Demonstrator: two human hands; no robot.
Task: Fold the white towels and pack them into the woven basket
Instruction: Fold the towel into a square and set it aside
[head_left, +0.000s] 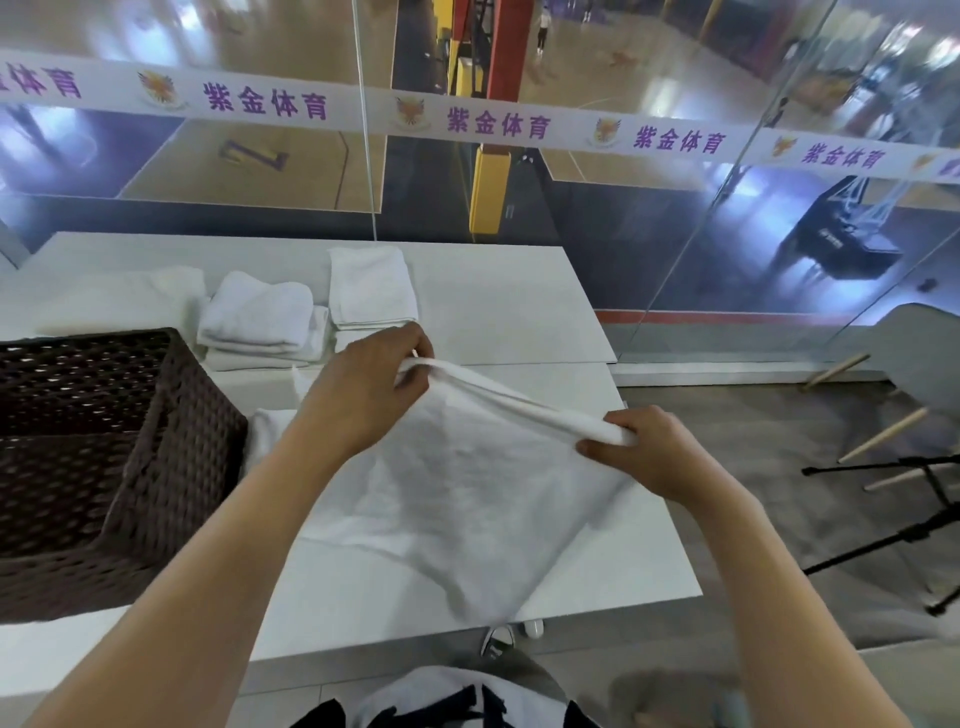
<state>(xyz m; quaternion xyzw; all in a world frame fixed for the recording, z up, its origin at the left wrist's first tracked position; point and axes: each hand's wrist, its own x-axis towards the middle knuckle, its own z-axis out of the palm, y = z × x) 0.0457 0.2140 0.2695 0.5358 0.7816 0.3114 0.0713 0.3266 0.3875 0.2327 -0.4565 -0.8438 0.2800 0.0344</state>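
A white towel (457, 493) hangs over the white table (519, 296), held up by its top edge. My left hand (363, 384) pinches the towel's upper left corner. My right hand (644, 447) grips the upper right corner, where the cloth is bunched. The towel's lower part drapes down onto the table and past its front edge. The dark brown woven basket (156, 467) stands on the table at the left, open-topped, its inside in shadow.
Folded white towels sit behind the basket: a stack (254, 317), another folded one (371, 286), and a flat one (119, 301) at far left. A glass wall stands behind the table. A black tripod stand (914, 519) and wooden chair legs (878, 436) are on the floor to the right.
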